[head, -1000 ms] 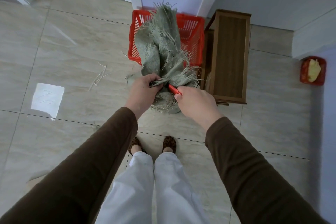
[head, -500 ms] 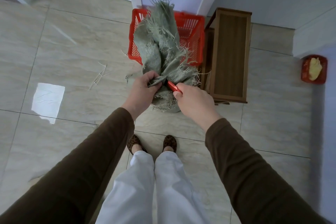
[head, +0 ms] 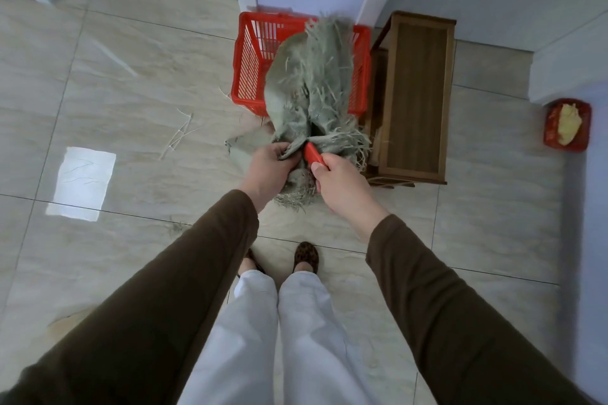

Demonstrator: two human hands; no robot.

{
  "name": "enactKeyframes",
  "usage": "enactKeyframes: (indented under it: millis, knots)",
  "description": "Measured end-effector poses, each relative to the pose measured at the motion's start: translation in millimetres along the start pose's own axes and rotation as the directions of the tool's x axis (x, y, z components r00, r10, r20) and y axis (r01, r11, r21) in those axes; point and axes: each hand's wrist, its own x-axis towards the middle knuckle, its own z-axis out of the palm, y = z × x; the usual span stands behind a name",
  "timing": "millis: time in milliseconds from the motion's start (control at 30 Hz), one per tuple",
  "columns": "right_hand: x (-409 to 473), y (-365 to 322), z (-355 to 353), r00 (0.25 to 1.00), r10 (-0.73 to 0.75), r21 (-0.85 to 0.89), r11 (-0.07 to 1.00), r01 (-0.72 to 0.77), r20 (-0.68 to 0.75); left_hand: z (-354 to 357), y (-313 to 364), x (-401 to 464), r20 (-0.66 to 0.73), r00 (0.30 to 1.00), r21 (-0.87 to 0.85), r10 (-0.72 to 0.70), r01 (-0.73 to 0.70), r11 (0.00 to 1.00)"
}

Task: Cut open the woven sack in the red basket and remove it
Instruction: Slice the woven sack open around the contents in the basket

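A grey-green woven sack (head: pixel 307 85) with frayed, stringy edges hangs out of the red plastic basket (head: pixel 251 72) standing on the floor. My left hand (head: pixel 268 169) grips a bunched part of the sack at its near end. My right hand (head: pixel 340 182) holds a red-handled cutter (head: pixel 312 154) whose tip is pushed into the sack fabric right beside my left fingers. The blade itself is hidden in the cloth. A frayed end of the sack hangs below my hands.
A brown wooden stool (head: pixel 416 95) stands right of the basket, touching the sack's fringe. A small red tray (head: pixel 567 125) with something yellow lies far right. Loose fibres (head: pixel 179 133) and a sack scrap (head: pixel 245 145) lie on the tiled floor. White walls rise behind.
The sack has been pulled towards the right side of the basket, exposing the basket's left half. Both hands stay on the sack and cutter, shifted slightly.
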Motion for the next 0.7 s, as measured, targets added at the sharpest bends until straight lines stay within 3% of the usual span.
enactKeyframes:
  millis: [100, 267, 333, 400, 467, 567, 633, 700]
  knots:
    - [-5, 4, -2, 0.998, -0.009, -0.086, 0.996, 0.003, -0.07, 0, 6, 8, -0.021, 0.999, 0.133, 0.047, -0.044, 0.99]
    - [-16, 4, -4, 0.991, -0.02, -0.026, 1.0, 0.017, -0.135, 11, 29, 17, -0.029, 0.979, 0.405, 0.203, -0.174, 0.898]
    - [-21, 4, -15, 0.978, -0.01, 0.028, 0.999, 0.016, -0.209, 9, 31, 18, -0.06, 0.979, 0.516, 0.195, -0.137, 0.845]
    - [-20, 1, -46, 0.929, 0.028, 0.192, 0.98, 0.047, -0.368, -10, 13, 16, -0.167, 0.975, 0.632, 0.145, -0.007, 0.775]
    - [-13, -5, -79, 0.95, 0.037, 0.263, 0.964, 0.048, -0.31, -23, -5, 5, -0.205, 0.976, 0.586, 0.077, 0.06, 0.808]
    - [-7, -16, -73, 0.997, -0.008, 0.074, 0.997, 0.014, -0.08, -11, -7, -6, -0.117, 0.992, 0.317, 0.041, -0.002, 0.949]
    - [-8, -20, -52, 0.994, -0.044, 0.018, 0.999, 0.046, -0.097, 0, -2, -5, -0.092, 0.995, 0.184, 0.048, -0.031, 0.982]
    - [-4, -15, -38, 0.971, -0.088, -0.003, 0.996, 0.09, -0.224, 2, 0, -7, -0.074, 0.996, 0.135, 0.058, -0.048, 0.99]
